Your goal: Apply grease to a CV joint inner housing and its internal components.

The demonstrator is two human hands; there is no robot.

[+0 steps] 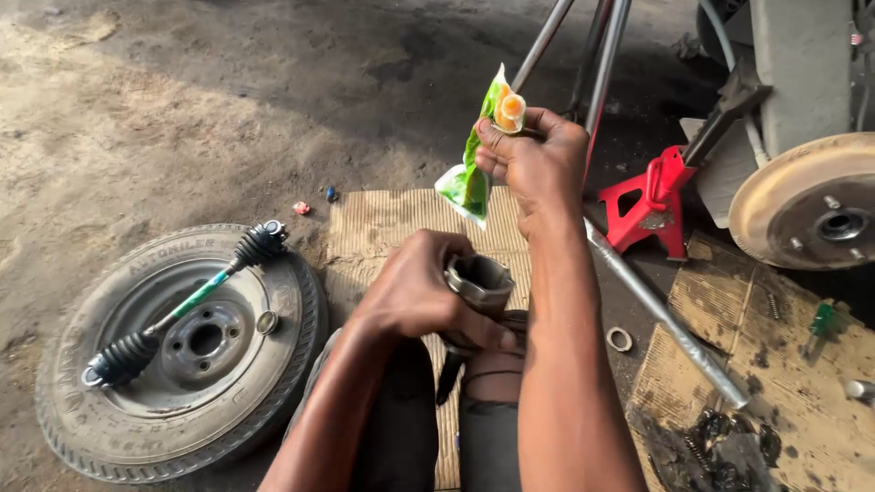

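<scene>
My left hand [415, 292] grips a grey metal joint housing [480, 281] with its open cup facing up, held over my knees. Above it my right hand [538, 164] squeezes a green and white plastic sachet [474, 169], tilted with its lower corner pointing down toward the cup. The sachet's tip is a little above and left of the housing, apart from it. A dark rubber boot sits under the housing, mostly hidden by my hands.
A wheel with tyre [182, 364] lies flat at left, with a drive shaft [187, 305] with two rubber boots resting across it. Cardboard [392, 223] covers the ground ahead. A red jack stand [652, 205], a brake disc [816, 205], a steel pipe [665, 319] and a metal ring [620, 339] are at right.
</scene>
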